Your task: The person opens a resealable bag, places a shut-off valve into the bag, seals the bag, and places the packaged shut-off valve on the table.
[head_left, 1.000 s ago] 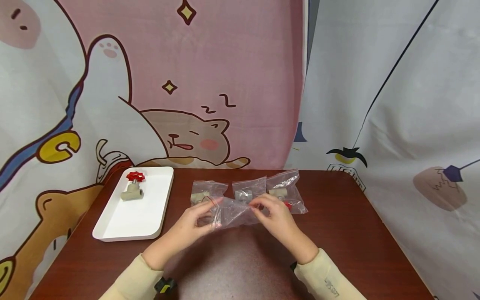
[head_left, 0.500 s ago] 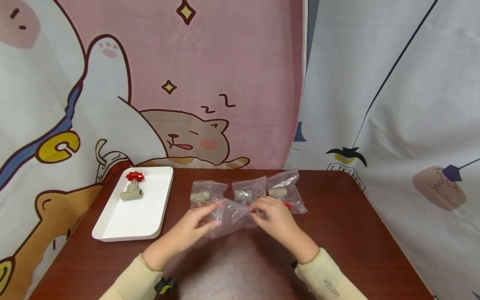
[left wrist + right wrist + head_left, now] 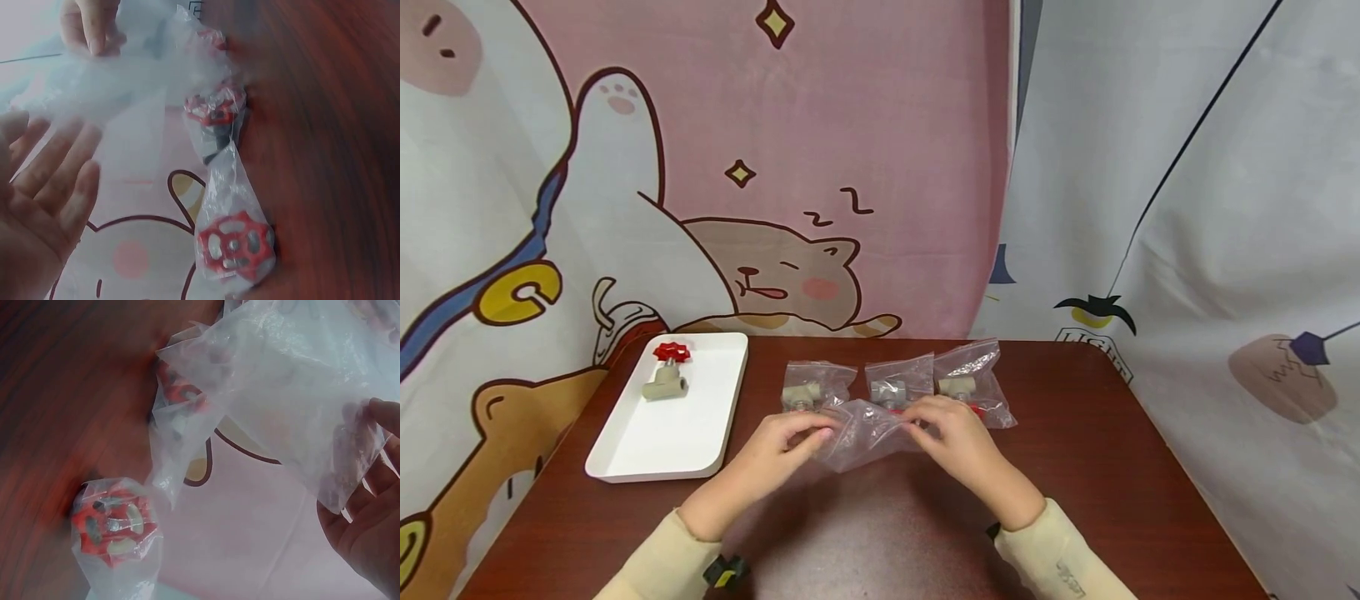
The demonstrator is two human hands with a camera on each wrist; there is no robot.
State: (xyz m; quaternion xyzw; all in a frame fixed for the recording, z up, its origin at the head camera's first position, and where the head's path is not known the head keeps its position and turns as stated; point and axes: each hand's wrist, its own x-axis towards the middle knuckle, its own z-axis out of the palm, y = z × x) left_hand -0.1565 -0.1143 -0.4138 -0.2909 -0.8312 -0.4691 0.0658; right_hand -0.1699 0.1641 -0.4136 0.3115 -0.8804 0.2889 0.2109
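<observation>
Between my two hands hangs a clear plastic zip bag (image 3: 867,433), thin and crumpled, with no valve visible inside. My left hand (image 3: 778,450) pinches its left edge, thumb and index fingertips close together. My right hand (image 3: 958,442) pinches the opposite end; in the right wrist view the thumb lies over the film and the fingers behind it. Just behind the hands lie three bagged valves with red handwheels: a beige left one (image 3: 802,393), a grey middle one (image 3: 889,392) and a beige right one (image 3: 958,386). The held bag partly hides their near ends.
At the left stands a white tray (image 3: 658,450) with an unbagged beige valve (image 3: 664,383) and its red handwheel. All sits on a dark reddish-brown table (image 3: 1112,483). A cartoon-printed curtain (image 3: 880,100) hangs behind the table's far edge.
The left hand has shifted slightly left and regripped the bag's edge, its fingers now closer together. The bag has crumpled differently and hangs a little lower. The right hand keeps its hold.
</observation>
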